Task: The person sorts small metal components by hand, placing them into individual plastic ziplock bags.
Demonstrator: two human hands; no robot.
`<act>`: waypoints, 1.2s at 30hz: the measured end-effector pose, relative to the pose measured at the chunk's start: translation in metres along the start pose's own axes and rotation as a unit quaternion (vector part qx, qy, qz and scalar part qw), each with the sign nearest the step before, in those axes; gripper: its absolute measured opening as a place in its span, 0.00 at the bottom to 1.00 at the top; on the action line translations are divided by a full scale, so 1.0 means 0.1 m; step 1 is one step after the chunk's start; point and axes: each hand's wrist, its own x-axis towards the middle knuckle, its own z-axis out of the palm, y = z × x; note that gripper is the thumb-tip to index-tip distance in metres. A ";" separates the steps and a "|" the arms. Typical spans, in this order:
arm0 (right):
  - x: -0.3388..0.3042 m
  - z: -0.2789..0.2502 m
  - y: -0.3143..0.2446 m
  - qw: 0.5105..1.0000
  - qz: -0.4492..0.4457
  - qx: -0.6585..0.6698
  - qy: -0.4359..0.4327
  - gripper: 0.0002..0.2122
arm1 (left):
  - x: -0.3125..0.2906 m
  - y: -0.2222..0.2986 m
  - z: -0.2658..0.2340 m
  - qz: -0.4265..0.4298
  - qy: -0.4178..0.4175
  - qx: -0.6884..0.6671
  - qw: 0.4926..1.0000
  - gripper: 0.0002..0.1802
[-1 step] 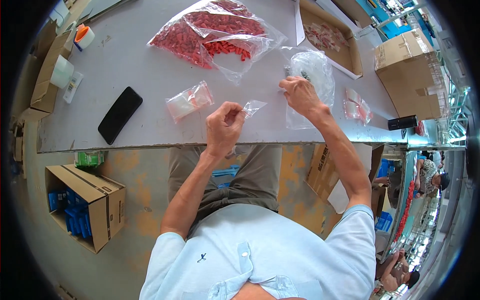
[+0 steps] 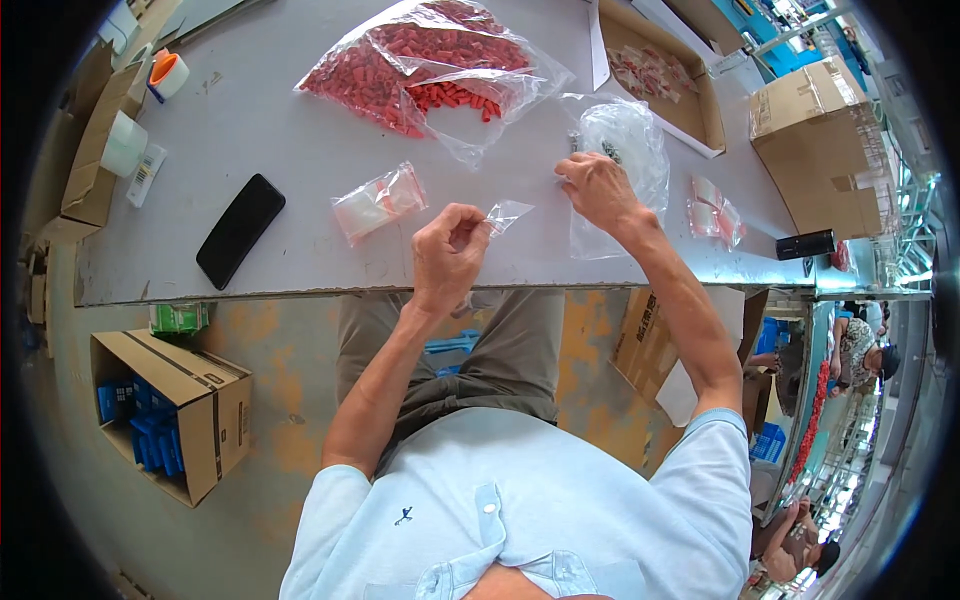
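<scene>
My left hand [image 2: 450, 254] is closed in a pinch near the table's front edge. Between its thumb and fingers is a small clear plastic bag [image 2: 508, 214], its free end sticking out to the right. My right hand [image 2: 598, 186] reaches over a large clear bag [image 2: 640, 135] that has small dark metallic parts [image 2: 610, 152] in it. Its fingertips are pressed together at the left side of that bag, and anything in them is too small to make out. A pack of small clear bags with red edges [image 2: 380, 204] lies just left of my left hand.
At the back lies a big clear bag of red plastic pieces [image 2: 430, 70]. An open carton [image 2: 712, 130] with small filled bags stands back right, beside a closed cardboard box [image 2: 815, 110]. A black phone [image 2: 240, 230] and tape rolls [image 2: 124, 145] are at left. Another bag pack [image 2: 714, 212] lies right.
My right hand has shifted very slightly to the left. My left hand and the small bag stay where they were.
</scene>
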 end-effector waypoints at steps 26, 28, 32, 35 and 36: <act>-0.36 0.01 -1.12 0.779 0.202 0.589 0.078 0.11 | 0.00 0.06 0.19 0.062 0.062 0.088 0.992 0.04; -0.32 -0.01 -1.14 0.801 0.237 0.541 0.099 0.10 | 0.00 0.06 0.23 0.093 0.049 0.088 0.991 0.04; -0.29 0.04 -1.20 0.870 0.216 0.428 0.116 0.10 | 0.00 0.04 0.16 0.050 0.028 0.080 0.995 0.04; -0.35 -0.01 -1.12 0.869 0.195 0.435 0.131 0.08 | 0.06 0.02 0.12 -0.033 0.021 0.037 0.999 0.04; -0.40 -0.06 -0.97 0.884 0.156 0.380 0.222 0.08 | 0.09 -0.01 0.13 -0.049 0.019 0.011 0.999 0.04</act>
